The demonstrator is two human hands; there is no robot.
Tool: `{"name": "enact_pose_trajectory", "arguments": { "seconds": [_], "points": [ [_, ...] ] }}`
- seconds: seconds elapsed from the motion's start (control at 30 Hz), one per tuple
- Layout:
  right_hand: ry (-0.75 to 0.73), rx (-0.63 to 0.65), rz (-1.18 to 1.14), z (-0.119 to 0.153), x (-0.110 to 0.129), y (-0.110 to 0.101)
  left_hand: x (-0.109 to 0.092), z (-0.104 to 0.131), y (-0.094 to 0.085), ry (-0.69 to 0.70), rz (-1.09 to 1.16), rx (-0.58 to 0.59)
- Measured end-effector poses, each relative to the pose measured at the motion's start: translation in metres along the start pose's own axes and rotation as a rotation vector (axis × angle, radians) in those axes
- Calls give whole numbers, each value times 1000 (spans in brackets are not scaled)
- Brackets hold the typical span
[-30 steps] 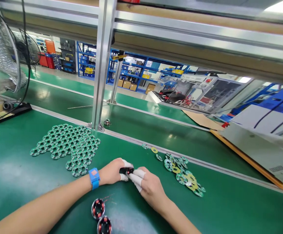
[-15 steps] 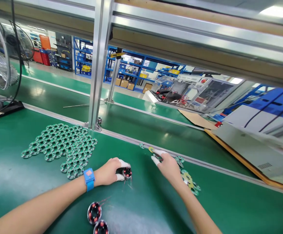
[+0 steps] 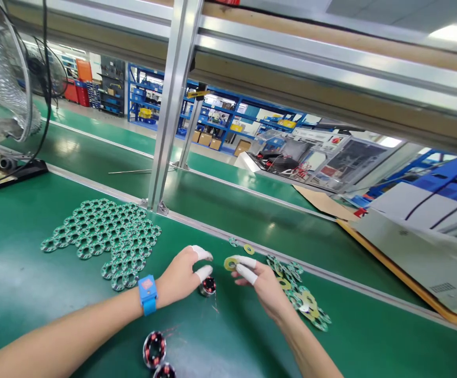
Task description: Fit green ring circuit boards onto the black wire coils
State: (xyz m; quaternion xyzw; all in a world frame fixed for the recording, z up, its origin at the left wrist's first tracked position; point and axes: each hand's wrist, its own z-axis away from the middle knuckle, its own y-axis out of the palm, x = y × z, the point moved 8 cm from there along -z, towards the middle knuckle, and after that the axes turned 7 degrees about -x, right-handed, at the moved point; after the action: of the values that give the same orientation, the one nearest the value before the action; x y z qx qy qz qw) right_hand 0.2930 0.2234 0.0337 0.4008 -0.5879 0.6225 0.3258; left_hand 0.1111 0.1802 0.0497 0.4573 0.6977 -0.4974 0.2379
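My right hand (image 3: 267,286), with white finger cots, pinches a flat yellow ring (image 3: 227,264) between thumb and fingertip above the green bench. My left hand (image 3: 182,275) wears white finger cots and a blue wrist strap (image 3: 147,294). Its thumb and finger are apart, holding nothing. Just by its thumb a small wound motor stator (image 3: 208,286) with red coils and loose wire ends stands on the bench. Two more stators, one at the front (image 3: 154,349) and another (image 3: 164,371) cut by the frame edge, lie nearer to me.
Many green ring boards (image 3: 110,231) lie in a patch at the left. Mixed green and yellow rings (image 3: 299,294) are piled right of my right hand. A single yellow ring (image 3: 248,249) and a green ring (image 3: 233,241) lie near the metal rail. An aluminium post (image 3: 169,115) rises behind.
My right hand has drawn back from the rail toward the left hand, now with a yellow ring. My left hand has let go of the stator, its fingers lifted just above it.
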Motion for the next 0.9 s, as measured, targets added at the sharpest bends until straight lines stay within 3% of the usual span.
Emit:
{"name": "enact_pose_trajectory", "arguments": {
  "seconds": [0.07,0.13,0.27,0.37,0.43,0.53,0.6,0.73,0.9],
  "points": [
    [147,89,-369,15,4,24,-16,3,0,131,-119,-16],
    [248,175,-548,28,11,43,-27,7,4,235,-234,27],
    [197,246,-526,37,26,52,-29,8,7,205,-255,101],
    [117,220,-379,33,26,44,-24,3,4,67,-50,128],
    [2,111,-227,28,28,31,-16,1,7,-131,245,186],
    [-287,-113,-24,31,46,8,-11,5,21,-453,818,317],
    [-508,-159,96,42,63,5,-15,8,27,-568,1084,369],
    [-821,-148,248,63,90,13,-17,16,36,-642,1257,444],
    [-953,-164,294,75,106,16,-19,22,43,-657,1268,491]
  ]
}}
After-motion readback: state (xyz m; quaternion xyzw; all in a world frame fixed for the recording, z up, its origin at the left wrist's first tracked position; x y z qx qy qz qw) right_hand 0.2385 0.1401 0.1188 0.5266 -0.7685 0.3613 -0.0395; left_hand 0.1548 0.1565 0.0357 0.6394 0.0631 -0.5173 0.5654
